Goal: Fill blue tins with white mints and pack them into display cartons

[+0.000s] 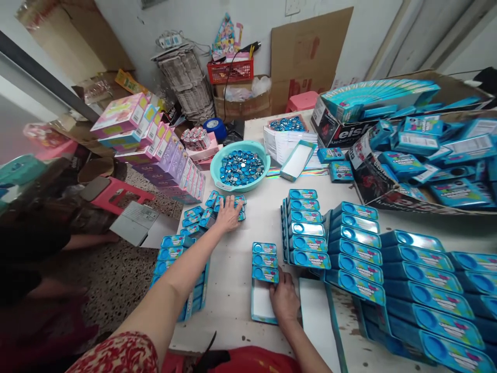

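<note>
My left hand [229, 213] reaches forward with its fingers spread over a loose group of small blue boxes [191, 221], touching some of them. Near the front edge, my right hand [285, 298] rests beside a shallow tray [264, 303] with a white inside. Its fingertips are partly hidden against the right side of the nearest blue box. Three small blue boxes [264, 260] stand in a row in the tray's far part. A second white tray [316, 311] lies right of my right hand.
A turquoise basin [243, 184] of blue and silver discs stands ahead. Rows of blue boxes [359, 254] fill the right side; more stand at left front. Cartons [373, 181] of blue packs are at back right. A stack of pink and purple boxes [166, 160] leans at left. A person's arms [89, 241] show at far left.
</note>
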A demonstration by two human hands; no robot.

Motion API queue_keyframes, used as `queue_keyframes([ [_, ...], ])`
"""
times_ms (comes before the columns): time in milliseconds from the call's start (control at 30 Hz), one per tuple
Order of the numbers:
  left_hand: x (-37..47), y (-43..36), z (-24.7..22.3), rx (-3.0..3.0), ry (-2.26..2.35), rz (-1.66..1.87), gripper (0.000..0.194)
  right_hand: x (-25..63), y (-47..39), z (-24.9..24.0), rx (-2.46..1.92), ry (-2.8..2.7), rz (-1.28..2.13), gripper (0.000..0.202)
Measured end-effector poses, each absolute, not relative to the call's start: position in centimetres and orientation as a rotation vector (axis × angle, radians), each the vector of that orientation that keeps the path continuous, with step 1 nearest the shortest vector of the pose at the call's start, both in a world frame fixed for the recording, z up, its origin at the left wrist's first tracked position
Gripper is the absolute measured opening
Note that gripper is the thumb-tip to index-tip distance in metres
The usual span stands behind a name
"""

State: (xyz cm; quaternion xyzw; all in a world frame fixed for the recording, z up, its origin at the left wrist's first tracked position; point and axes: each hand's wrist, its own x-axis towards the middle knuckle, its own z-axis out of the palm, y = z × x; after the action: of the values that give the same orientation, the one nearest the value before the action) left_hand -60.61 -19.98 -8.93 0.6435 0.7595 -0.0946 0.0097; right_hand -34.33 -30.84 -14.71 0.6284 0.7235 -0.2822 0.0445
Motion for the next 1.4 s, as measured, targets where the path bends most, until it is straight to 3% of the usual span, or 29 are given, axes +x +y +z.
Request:
queue_keyframes([
  [167, -60.8, -18.5, -7.5, 1.927, 2.309, -0.318, 0.095, -34.2, -31.0, -14.8, 1.911, 2.241, -0.827, 0.051],
  [400, -57.9, -20.4, -6.6, 1.862, 2.349, -0.335, 0.079, -34.2, -30.8, -14.4, 1.901, 2.256, -0.854, 0.052],
  [567, -55.5, -24.4, -8.3, 1.748, 2.366, -0.227, 0.087, -34.3, -30.8, -14.3, 1.911, 2.235, -0.840, 0.051],
  [700, -56.0, -25.0, -8.1, 1.805, 2.178, -0.229, 0.108, -34.2, -31.0, -14.3, 1.903, 2.226, -0.847, 0.052],
  [900, -55.6, -23.5, -7.4, 1.748, 2.272, -0.225, 0.088, -34.3, -30.7, -14.1, 1.898, 2.246, -0.862, 0.053],
  [1033, -54.4, -23.7, -5.1, 1.674, 2.394, -0.259, 0.086, -33.7, -32.0, -13.5, 1.952, 2.273, -0.979, 0.059],
  [1167, -54.4, -28.4, 0.4, 1.753, 2.558, -0.061, 0.091, -31.7, -35.3, -14.1, 2.037, 2.345, -1.154, 0.057],
  [1300, -52.8, -34.7, 4.1, 1.956, 2.151, 0.088, 0.096, -29.8, -37.6, -15.8, 2.105, 2.326, -1.445, 0.048],
  [1400, -49.1, -37.3, 1.9, 1.954, 1.855, 0.032, 0.099, -29.1, -38.1, -16.9, 2.146, 2.345, -1.569, 0.045],
])
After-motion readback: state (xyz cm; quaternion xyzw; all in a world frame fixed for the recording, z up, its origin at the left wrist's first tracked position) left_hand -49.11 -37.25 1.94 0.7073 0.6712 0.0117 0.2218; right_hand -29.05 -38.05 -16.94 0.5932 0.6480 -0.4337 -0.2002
